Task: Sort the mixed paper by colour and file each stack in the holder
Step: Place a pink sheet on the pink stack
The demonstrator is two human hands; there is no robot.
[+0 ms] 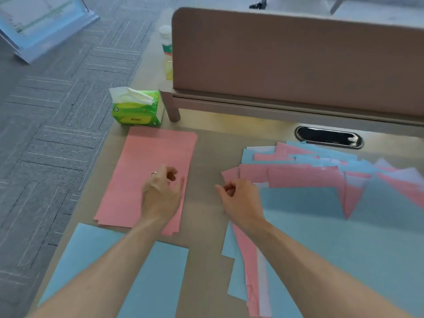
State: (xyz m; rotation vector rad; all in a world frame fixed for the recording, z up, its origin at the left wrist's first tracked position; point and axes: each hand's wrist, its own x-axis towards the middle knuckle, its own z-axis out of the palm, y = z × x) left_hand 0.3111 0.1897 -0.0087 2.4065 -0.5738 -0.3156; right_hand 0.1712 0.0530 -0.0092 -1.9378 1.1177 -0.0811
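A pink stack (pixel 146 161) lies on the desk at the left. In front of it, at the near left corner, lies a blue stack (pixel 96 271). A fanned mixed pile (pixel 321 203) of blue, pink and white sheets covers the right side. My left hand (pixel 161 193) hovers over the pink stack's right edge, fingers loosely curled, holding nothing. My right hand (pixel 238 200) is at the mixed pile's left edge, fingers curled near the corner of a pink sheet (pixel 230 174); whether it pinches that sheet is unclear. No holder is in view.
A green tissue pack (pixel 135 106) stands behind the pink stack. A bottle (pixel 167 51) stands by the brown desk partition (pixel 298 65). A black cable grommet (pixel 329 137) sits in the desk at the back right. The desk's left edge drops to carpet (pixel 57 111).
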